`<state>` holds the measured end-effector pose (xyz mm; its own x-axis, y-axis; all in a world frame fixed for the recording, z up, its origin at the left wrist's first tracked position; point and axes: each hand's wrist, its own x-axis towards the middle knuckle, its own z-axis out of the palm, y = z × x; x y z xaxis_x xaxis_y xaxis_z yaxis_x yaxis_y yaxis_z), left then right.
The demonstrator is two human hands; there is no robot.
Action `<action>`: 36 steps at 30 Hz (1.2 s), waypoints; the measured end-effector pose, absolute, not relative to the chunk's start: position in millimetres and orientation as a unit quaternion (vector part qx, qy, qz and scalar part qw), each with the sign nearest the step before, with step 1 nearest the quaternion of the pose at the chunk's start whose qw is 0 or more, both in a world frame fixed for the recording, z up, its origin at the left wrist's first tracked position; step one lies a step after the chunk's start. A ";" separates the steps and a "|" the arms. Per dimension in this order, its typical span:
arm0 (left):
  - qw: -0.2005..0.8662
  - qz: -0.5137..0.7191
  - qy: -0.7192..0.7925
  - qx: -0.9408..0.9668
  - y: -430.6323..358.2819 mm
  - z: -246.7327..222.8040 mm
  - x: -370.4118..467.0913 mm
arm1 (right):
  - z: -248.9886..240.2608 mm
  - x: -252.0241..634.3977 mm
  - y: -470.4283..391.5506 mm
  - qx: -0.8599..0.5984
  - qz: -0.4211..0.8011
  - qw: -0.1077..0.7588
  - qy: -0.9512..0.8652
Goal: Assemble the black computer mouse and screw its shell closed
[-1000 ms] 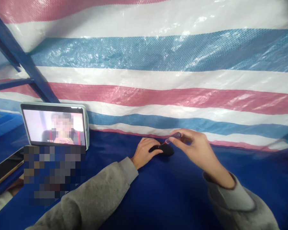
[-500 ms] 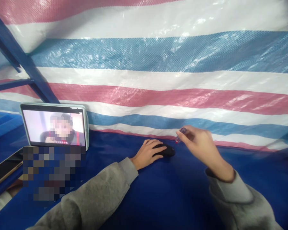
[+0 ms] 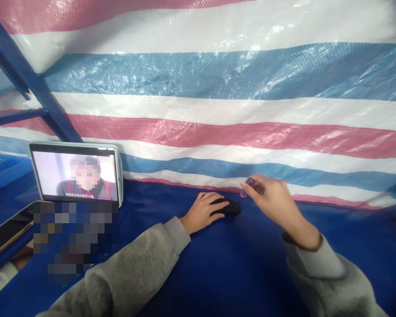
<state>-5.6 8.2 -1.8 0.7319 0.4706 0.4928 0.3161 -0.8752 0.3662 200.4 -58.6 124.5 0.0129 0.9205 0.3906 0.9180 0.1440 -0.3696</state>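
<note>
A black computer mouse [image 3: 232,207] lies on the dark blue surface [image 3: 218,268]. My left hand [image 3: 204,211] rests over its left part, with the fingers wrapped round it. Just right of the mouse and above it, my right hand [image 3: 272,196] grips a small tool with a clear purplish handle [image 3: 249,184], perhaps a screwdriver. A red bit shows at the handle's lower end, and a thin shaft points down toward the right end of the mouse. Whether its tip touches the mouse I cannot tell.
A tablet [image 3: 75,174] in a pale case stands at the left. Below it is a pixelated area, with a phone [image 3: 9,231] beside it. A blue frame [image 3: 29,83] and blue tray [image 3: 9,171] are at far left. Striped sheeting [image 3: 218,75] hangs behind.
My right hand has moved slightly left with the tool, whose lower end is now nearer the mouse. My left hand keeps its place. The tablet picture has changed.
</note>
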 end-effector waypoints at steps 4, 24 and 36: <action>0.129 0.299 0.215 0.921 8.1 -2.3 -5.5 | 124.9 200.4 -58.3 -0.657 0.009 0.274 -0.702; 0.096 0.260 0.209 0.938 5.5 3.3 -6.5 | 125.3 202.6 -57.9 -0.663 -0.010 0.264 -0.700; 0.077 0.267 0.197 0.940 5.5 2.3 -6.0 | 124.4 201.0 -58.3 -0.656 -0.006 0.268 -0.705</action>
<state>-6.0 5.5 2.3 0.7798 0.4118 0.4716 0.3300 -0.9105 0.2493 201.0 -58.3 124.4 0.0051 0.9228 0.3852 0.9288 0.1383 -0.3438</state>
